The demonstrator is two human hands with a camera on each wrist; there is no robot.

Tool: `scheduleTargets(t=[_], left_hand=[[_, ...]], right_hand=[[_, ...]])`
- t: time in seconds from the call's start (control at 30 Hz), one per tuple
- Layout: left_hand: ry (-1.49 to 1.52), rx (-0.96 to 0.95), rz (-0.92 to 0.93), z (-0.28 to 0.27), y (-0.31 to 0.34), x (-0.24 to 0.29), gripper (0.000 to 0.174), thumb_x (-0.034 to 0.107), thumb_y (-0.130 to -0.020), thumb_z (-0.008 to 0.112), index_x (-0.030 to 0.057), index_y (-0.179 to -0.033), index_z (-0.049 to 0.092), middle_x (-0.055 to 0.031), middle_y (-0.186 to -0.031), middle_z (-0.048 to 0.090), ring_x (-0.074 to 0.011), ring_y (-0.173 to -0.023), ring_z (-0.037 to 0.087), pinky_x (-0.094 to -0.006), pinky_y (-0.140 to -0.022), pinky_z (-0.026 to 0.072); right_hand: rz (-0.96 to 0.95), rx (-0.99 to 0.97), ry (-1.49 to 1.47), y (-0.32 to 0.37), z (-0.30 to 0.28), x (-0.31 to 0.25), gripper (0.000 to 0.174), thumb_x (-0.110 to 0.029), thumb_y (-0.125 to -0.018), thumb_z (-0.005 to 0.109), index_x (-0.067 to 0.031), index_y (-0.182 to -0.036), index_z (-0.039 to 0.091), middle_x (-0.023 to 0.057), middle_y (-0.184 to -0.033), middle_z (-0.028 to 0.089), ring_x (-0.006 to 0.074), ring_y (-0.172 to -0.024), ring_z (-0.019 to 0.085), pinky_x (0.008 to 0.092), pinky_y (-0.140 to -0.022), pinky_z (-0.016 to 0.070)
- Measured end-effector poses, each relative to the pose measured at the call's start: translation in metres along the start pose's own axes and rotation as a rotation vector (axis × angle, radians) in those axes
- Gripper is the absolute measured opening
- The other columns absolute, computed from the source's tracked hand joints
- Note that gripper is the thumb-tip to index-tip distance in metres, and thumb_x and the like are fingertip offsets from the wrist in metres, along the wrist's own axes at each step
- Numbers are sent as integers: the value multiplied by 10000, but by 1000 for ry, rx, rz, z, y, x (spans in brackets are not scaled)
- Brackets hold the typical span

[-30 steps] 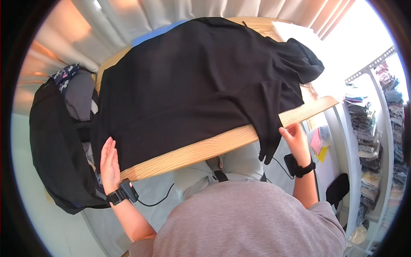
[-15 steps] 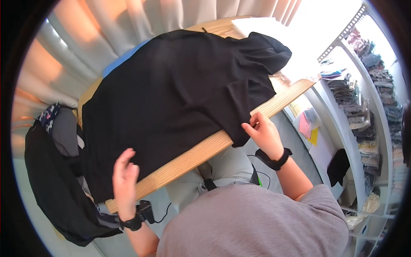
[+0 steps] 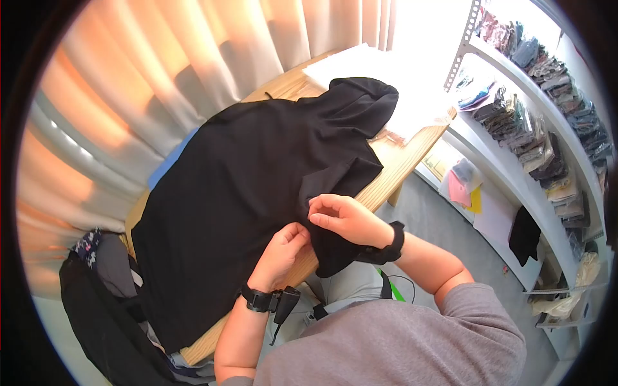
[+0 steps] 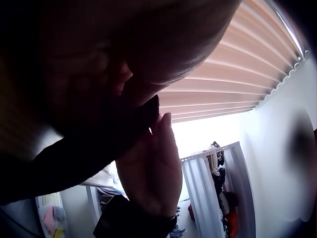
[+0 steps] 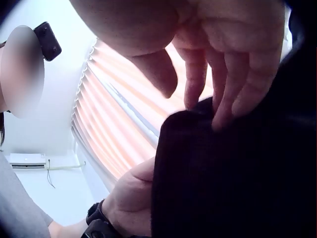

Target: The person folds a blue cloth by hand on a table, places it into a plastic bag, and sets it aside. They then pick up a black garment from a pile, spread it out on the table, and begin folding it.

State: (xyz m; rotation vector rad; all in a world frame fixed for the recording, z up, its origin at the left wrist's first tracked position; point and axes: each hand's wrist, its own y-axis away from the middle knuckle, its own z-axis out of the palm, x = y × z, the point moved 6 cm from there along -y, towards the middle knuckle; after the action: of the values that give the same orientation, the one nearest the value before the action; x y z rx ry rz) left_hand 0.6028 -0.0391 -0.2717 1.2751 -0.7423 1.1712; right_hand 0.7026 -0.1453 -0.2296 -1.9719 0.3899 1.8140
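Observation:
A large black garment [image 3: 225,186] lies spread over the wooden table, with a sleeve [image 3: 364,103] bunched at its far right. My left hand [image 3: 282,254] pinches the cloth near the table's front edge. Just to its right, my right hand [image 3: 341,217] has curled fingers on a raised fold. In the right wrist view, bent fingers [image 5: 237,84] meet the top of this fold [image 5: 223,173] while the thumb stands apart. Dark cloth [image 4: 99,153] crosses in front of the left palm in the left wrist view. Part of the garment hangs over the edge below my hands.
Wood shows along the table's front edge [image 3: 412,157]. More dark clothing [image 3: 96,309] is piled at the left. White sheets [image 3: 335,64] lie at the far end, before a pleated curtain [image 3: 180,71]. Shelves with bagged clothes [image 3: 515,122] stand at the right.
My left hand has moved right from the garment's left side and now pinches cloth beside my right hand. The right hand has drawn inward, and the view has turned to the right.

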Motion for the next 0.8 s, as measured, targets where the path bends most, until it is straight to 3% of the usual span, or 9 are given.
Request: scheduleTargets(t=[0.13,0.2,0.3,0.43,0.57,0.63,0.7,0.77,0.8], left_hand=[[194,78,100,-12,-7,28,169,201,-926,511,56,-1006,544,-53,-985,618,-151,-902,607,-310,-815,480],[276,159,161,-30,-9,41,140,178,-890,577,74,-983,571,-19,-961,609,-114,-841,592,-272,-759,477],[364,241,270,-30,-7,72,282,92,-851,578,56,-1128,539,19,-908,591,-95,-797,571,-267,-766,463],[384,247,464,-53,-13,86,480,92,-859,553,87,-1318,414,19,-1040,535,-112,-902,540,-284,-803,438],[292,483,299,-79,-10,61,522,97,-841,579,111,-1331,401,-2,-1102,504,-130,-928,519,-288,-828,436],[-640,648,338,-67,1,69,461,148,-803,611,72,-1240,487,-131,-1205,496,-238,-1023,531,-301,-839,443],[-887,523,293,-37,-1,64,364,237,-764,674,27,-1050,592,-153,-996,575,-252,-897,577,-333,-754,480],[-1222,573,295,-14,-4,60,423,282,-742,700,-36,-989,568,-201,-970,571,-305,-896,583,-368,-740,494],[-1323,574,217,-7,-9,57,451,301,-729,712,-56,-955,553,-218,-973,565,-324,-898,581,-385,-736,496]], right_hand=[[-63,12,403,-9,-71,-8,172,-94,-870,549,-10,-1012,600,53,-978,608,127,-917,568,270,-832,454],[-20,127,298,-23,-125,19,185,-39,-871,478,-14,-1000,608,58,-921,622,137,-857,579,263,-797,466],[48,130,596,-39,-178,45,239,-22,-849,452,-74,-1002,628,49,-831,622,123,-803,577,239,-721,462],[262,-15,867,-45,-196,64,258,-45,-839,450,-122,-988,645,60,-804,617,133,-768,573,244,-698,453],[277,10,839,-48,-200,70,269,-79,-836,437,-148,-985,650,66,-776,599,153,-778,561,272,-736,440],[311,33,822,-47,-198,64,280,-96,-839,419,-154,-988,649,64,-768,592,158,-804,554,288,-767,429],[306,2,770,-47,-197,64,297,-89,-835,406,-153,-987,653,52,-776,581,146,-794,542,277,-762,425],[250,18,789,-50,-203,69,300,-110,-849,412,-194,-988,664,64,-818,627,181,-797,585,287,-738,448],[321,-8,751,-49,-201,67,302,-122,-849,412,-202,-992,665,68,-899,636,189,-899,577,289,-833,426]])
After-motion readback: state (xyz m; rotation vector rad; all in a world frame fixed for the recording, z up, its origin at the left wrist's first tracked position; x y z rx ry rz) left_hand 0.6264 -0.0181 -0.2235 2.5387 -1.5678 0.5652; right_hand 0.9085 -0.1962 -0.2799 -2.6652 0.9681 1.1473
